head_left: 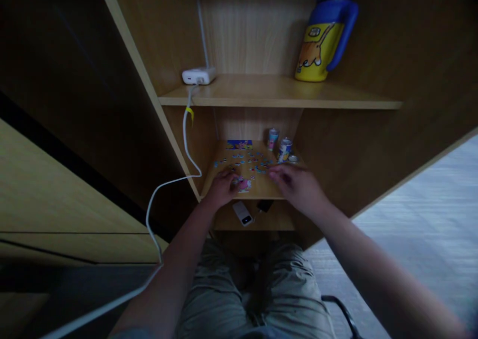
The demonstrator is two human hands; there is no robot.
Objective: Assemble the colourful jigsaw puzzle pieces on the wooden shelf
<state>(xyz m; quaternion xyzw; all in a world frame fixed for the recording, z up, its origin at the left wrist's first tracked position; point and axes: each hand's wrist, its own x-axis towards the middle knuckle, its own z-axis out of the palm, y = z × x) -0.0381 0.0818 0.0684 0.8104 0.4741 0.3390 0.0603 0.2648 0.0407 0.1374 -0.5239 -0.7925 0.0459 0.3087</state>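
Small jigsaw puzzle pieces (257,169) lie scattered over the middle shelf. Near its front edge is a small joined patch of puzzle pieces (245,183), pink and white. My left hand (223,185) is at the left side of this patch, its fingers curled and closed on its edge. To the right, my right hand (291,182) hovers low by the loose pieces, thumb and fingertips pinched together; whatever is between them is too small to make out. A blue picture card (239,144) with colourful figures lies at the back of the shelf.
Two printed cans (273,138) (284,150) and a round lid (293,159) stand at the back right. Above are a white adapter (198,75) with a hanging cable (184,125) and a blue-yellow bottle (317,40). A white phone-like device (242,213) lies below.
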